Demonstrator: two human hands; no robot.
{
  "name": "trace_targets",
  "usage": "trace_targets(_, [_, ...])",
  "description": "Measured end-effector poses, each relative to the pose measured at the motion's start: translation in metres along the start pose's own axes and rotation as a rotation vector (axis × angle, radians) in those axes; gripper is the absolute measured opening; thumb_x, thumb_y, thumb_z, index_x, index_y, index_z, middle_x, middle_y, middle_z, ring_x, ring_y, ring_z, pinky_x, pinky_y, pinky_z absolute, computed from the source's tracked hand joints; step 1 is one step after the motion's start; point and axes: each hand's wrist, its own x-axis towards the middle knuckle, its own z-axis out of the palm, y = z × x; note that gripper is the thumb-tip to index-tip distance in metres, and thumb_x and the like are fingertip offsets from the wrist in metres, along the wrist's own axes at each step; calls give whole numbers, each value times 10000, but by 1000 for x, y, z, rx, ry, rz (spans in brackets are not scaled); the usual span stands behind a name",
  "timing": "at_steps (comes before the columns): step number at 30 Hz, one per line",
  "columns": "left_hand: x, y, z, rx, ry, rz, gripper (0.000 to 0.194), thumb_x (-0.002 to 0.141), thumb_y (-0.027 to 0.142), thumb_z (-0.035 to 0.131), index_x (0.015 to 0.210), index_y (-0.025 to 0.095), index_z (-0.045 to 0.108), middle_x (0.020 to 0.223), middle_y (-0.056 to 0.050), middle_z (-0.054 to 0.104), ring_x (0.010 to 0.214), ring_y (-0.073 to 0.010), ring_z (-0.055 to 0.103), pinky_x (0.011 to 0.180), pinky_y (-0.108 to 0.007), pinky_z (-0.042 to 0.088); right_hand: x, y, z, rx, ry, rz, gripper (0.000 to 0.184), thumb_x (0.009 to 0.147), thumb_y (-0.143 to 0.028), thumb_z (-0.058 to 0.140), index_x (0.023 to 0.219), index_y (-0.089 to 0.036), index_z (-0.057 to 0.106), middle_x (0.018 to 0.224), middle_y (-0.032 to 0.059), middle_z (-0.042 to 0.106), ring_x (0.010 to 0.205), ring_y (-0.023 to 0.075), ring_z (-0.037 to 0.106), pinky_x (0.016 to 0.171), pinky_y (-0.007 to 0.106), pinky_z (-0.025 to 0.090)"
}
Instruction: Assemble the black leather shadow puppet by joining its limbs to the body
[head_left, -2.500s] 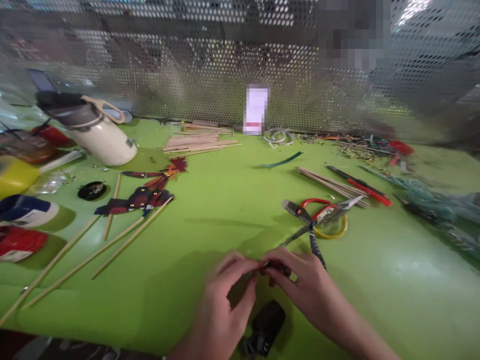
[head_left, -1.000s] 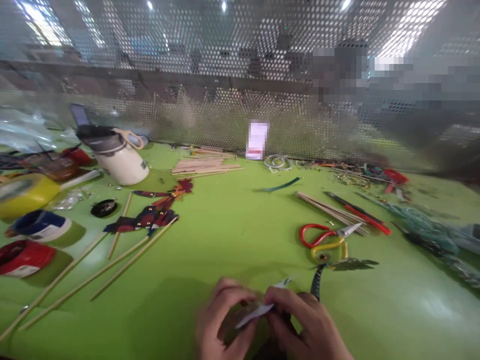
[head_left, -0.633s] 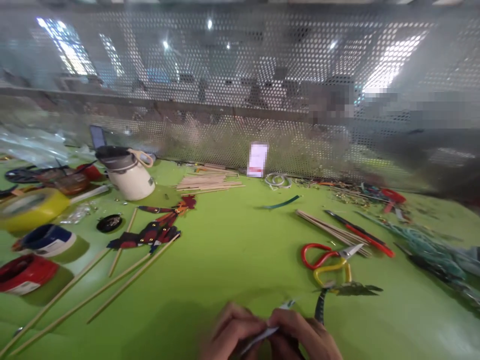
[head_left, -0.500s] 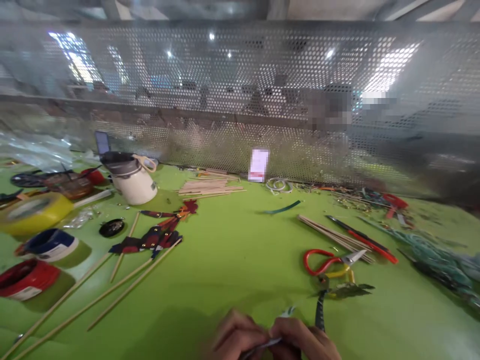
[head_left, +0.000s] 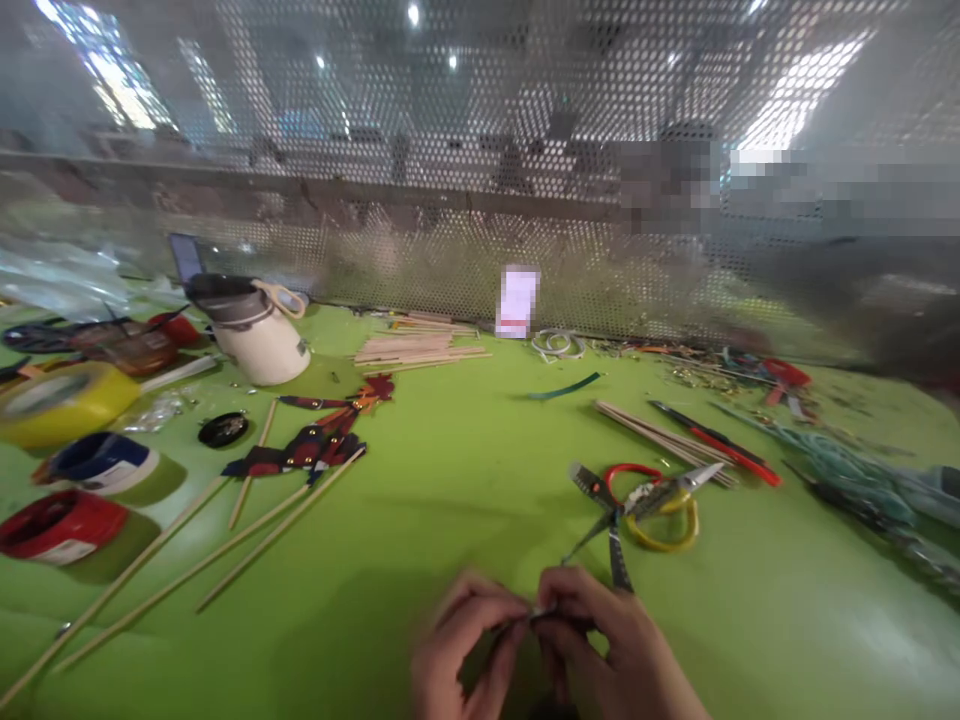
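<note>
My left hand is pinched closed at the bottom middle, its fingertips meeting those of my right hand. Between them is a small dark, thin piece, mostly covered by the fingers. Just beyond my right hand, dark patterned strips fan out from one joint. They partly overlap scissors with red and yellow handles, whose blades point right. To the left lies a jointed dark red and blue cut-out figure with brass-coloured studs and long thin sticks.
Tape rolls in yellow, blue and red stand at left near a white jug. Wooden sticks lie at the back before a perforated metal screen. A red-and-black pen-like tool lies at right.
The view tilts down slightly. Both hands are further into view, fingertips still together. The dark strips beside my right hand have shifted and spread over the scissors; a pale piece at the fingertips no longer shows.
</note>
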Motion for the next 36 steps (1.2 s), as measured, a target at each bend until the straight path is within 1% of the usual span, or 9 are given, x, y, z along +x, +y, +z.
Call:
trace_targets(6, [7,14,-11,3,-133,-114,190,942,81,554,998,178,707,904,-50,667,862,-143,659,754,-207,537,1,-16,-4,-5,-35,-5,77,883,-157,522,861,-199,582,558,-55,589,466,89,554,497,181,438])
trace_targets(11, [9,16,-11,-37,-169,-346,179,972,285,583,951,155,704,900,-66,687,833,-166,662,720,-241,544,8,-16,-8,93,-66,64,54,916,-243,571,941,-200,592,598,-49,603,479,98,563,476,197,466])
trace_targets(15, [5,14,-19,2,-194,-548,376,974,395,573,1266,160,605,978,-83,712,874,-186,692,745,-273,578,12,-6,-6,38,-11,-11,299,921,-320,620,1196,-213,569,666,-52,605,512,101,540,504,222,485])
trace_targets(18, [3,14,-33,216,-212,-425,446,982,351,549,1398,201,495,941,-64,720,844,-181,696,737,-274,579,14,-7,-8,-128,-29,-49,308,894,-225,642,1199,-211,603,736,-32,629,579,100,540,565,232,461])
trace_targets(22, [10,24,-52,516,-387,-163,175,963,208,546,1093,211,663,839,-32,703,702,-161,660,612,-252,538,12,-26,-17,-258,-93,-89,164,866,-146,652,1020,-197,680,824,7,657,670,116,568,616,239,473])
trace_targets(24, [15,29,-55,597,-393,1,157,948,138,524,988,186,668,872,-56,672,762,-185,648,645,-291,550,6,-31,-22,-308,-67,-175,134,891,-146,623,997,-206,679,859,15,643,660,116,555,600,241,473])
trace_targets(27, [18,32,-52,671,-427,179,231,901,72,554,1083,176,650,1067,-106,628,1016,-257,607,820,-411,575,-8,-26,-20,-463,74,-288,173,937,-170,570,1075,-228,656,996,48,648,812,158,608,722,296,535])
trace_targets(32, [10,21,-51,742,-639,221,514,798,-7,642,1267,195,587,1277,-87,588,1272,-300,474,1055,-530,487,-28,-9,-7,-846,130,-317,339,830,-177,696,1160,-233,644,1259,102,623,1197,330,557,996,579,491])
trace_targets(36, [4,20,-57,750,-681,235,387,827,62,664,1185,204,631,1225,-87,605,1244,-316,506,1007,-531,526,-25,-16,-13,-837,34,-368,196,866,-135,637,1049,-200,659,1270,101,622,1249,275,548,1045,501,498])
